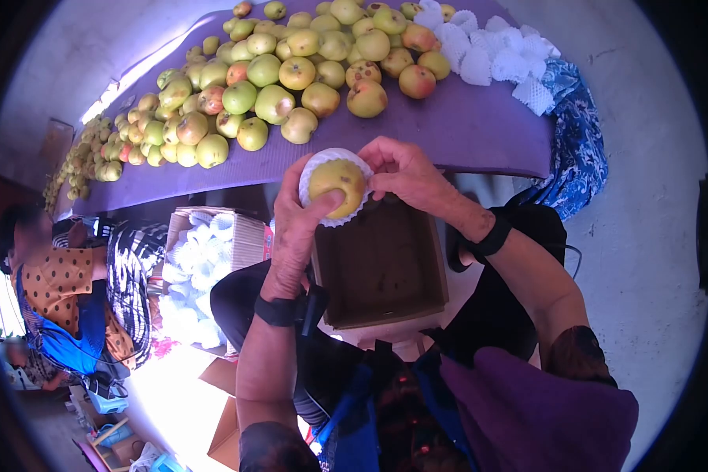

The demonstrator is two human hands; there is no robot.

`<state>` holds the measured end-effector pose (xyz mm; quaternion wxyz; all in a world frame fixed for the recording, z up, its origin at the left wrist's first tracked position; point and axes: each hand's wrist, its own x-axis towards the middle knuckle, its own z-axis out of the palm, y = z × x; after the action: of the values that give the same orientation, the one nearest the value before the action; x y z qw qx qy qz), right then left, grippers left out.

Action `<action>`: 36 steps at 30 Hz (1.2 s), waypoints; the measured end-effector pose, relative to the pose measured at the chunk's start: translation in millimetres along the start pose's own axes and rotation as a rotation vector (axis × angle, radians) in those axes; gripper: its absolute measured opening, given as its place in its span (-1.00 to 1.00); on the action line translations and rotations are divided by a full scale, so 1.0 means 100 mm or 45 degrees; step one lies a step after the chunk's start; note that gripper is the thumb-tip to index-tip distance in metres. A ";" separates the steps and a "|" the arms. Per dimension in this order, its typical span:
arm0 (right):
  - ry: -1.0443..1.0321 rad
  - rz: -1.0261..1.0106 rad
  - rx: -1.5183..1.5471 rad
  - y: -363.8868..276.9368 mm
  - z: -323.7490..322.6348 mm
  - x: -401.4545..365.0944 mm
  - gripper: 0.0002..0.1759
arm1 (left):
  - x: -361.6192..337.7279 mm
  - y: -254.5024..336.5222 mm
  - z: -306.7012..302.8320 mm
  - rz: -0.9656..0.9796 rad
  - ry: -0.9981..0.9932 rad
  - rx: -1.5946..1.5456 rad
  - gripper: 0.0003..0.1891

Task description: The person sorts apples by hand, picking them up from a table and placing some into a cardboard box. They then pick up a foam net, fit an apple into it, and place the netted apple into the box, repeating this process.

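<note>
A yellow-green apple [340, 182] with small brown marks sits in a white foam net sleeve [316, 160]. My left hand [293, 228] is wrapped round the sleeve from the left, its thumb across the apple's front. From the right, my right hand [407, 177] has its fingers bent together at the sleeve's edge, seeming to pinch it. Below both hands stands an open cardboard box [381, 271], its brown bottom showing.
Many apples [263, 71] cover the purple-topped table [464, 130] ahead. White foam sleeves [492, 51] lie at its right end, beside blue patterned cloth [578, 134]. More sleeves fill a carton [248, 240] on my left. Another person [63, 291] sits farther left.
</note>
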<state>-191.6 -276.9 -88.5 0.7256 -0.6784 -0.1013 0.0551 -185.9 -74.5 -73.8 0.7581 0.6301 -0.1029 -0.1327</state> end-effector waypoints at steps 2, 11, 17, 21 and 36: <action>0.027 0.002 -0.040 -0.01 0.01 0.00 -0.69 | 0.00 -0.02 0.00 -0.001 0.029 0.042 -0.31; 0.031 0.128 0.127 -0.14 0.13 -0.08 -0.65 | 0.02 -0.15 0.00 0.040 0.157 -0.005 -0.34; 0.023 -0.006 -0.329 -0.26 0.05 -0.12 -0.46 | 0.02 -0.06 0.00 -0.106 0.083 -0.097 -0.29; -0.034 -0.106 -0.498 -0.24 0.09 -0.16 -0.26 | 0.03 -0.02 -0.02 -0.122 -0.049 -0.027 -0.27; 0.131 0.296 0.395 0.01 0.28 -0.18 -0.19 | 0.06 -0.05 -0.06 -0.046 -0.083 0.042 -0.28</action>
<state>-214.8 -253.5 -89.5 0.8144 -0.5674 0.0245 0.1187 -178.3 -71.8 -80.1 0.7413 0.6398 -0.1183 -0.1650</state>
